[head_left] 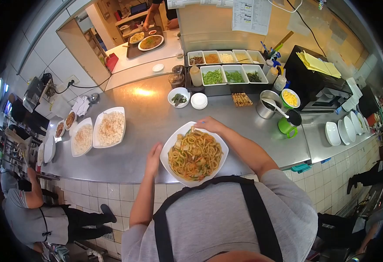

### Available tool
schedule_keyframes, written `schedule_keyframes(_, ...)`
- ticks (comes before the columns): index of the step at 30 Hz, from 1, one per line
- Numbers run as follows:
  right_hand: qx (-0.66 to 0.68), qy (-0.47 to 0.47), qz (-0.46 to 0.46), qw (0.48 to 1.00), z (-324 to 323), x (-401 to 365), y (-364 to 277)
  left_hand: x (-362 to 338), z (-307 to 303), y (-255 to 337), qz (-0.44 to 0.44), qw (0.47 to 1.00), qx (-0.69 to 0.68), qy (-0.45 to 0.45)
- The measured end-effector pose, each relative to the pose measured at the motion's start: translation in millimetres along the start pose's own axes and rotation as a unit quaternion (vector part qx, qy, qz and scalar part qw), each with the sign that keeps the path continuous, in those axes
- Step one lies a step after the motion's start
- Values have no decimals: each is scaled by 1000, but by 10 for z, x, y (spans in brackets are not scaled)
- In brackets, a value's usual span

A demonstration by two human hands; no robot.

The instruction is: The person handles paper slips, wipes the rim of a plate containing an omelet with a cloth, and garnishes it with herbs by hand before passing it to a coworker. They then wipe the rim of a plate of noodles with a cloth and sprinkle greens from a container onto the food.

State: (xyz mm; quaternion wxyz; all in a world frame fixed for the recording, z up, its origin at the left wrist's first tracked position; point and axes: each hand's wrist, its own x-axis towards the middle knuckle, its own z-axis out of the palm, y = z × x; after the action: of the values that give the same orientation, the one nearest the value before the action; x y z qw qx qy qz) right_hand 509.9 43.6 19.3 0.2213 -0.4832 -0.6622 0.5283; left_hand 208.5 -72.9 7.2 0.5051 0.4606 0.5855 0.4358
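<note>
A white, angular bowl full of noodles with vegetables is in front of me, at the counter's near edge. My left hand lies along the bowl's left side, its fingers pointing away from me and against the rim. Across the far rim reaches my right hand, its fingers bent over the edge near the noodles. Between them the two hands hold the bowl, which looks level. The fingers' undersides are hidden.
Left on the steel counter are two bowls of rice. Behind stand topping containers, small white dishes, a metal pot and a green mug. Co-workers stand left and right. Another person's hand is at a tray.
</note>
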Motion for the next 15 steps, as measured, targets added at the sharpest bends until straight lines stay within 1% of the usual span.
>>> schedule_keyframes(1,-102,5,-50,993,30,154,33,128,18,139,-22,998,-8,-59)
schedule_keyframes(2,-102,5,-50,993,36,200,-63,201,84,294,-22,998,-8,-58)
schedule_keyframes(4,-171,-36,-62,983,33,195,-230,233,243,529,-102,978,42,-180)
schedule_keyframes(5,-171,-36,-61,983,30,192,-187,238,250,506,-103,977,41,-181)
schedule_keyframes(7,-46,-72,-82,993,5,171,-106,283,248,433,-94,979,4,-178)
schedule_keyframes(8,-45,-72,-82,993,-15,69,-92,266,244,384,-96,979,5,-178)
schedule_keyframes(9,78,-71,-29,994,-32,-102,-49,208,237,317,-88,986,23,-139)
schedule_keyframes(10,199,-68,23,977,-47,-264,-17,147,231,261,-79,991,42,-99)
schedule_keyframes(11,227,-46,41,972,-69,-380,47,71,254,251,-78,991,41,-98)
schedule_keyframes(12,255,-23,59,965,-62,-486,105,-27,295,236,-89,994,5,-58)
schedule_keyframes(13,256,-23,59,965,-13,-588,125,-123,331,204,-102,994,-30,-18)
schedule_keyframes(14,348,9,71,935,44,-698,131,-178,356,115,-103,994,-29,-18)
schedule_keyframes(15,436,40,81,896,119,-791,150,-207,384,0,-91,994,-62,13)
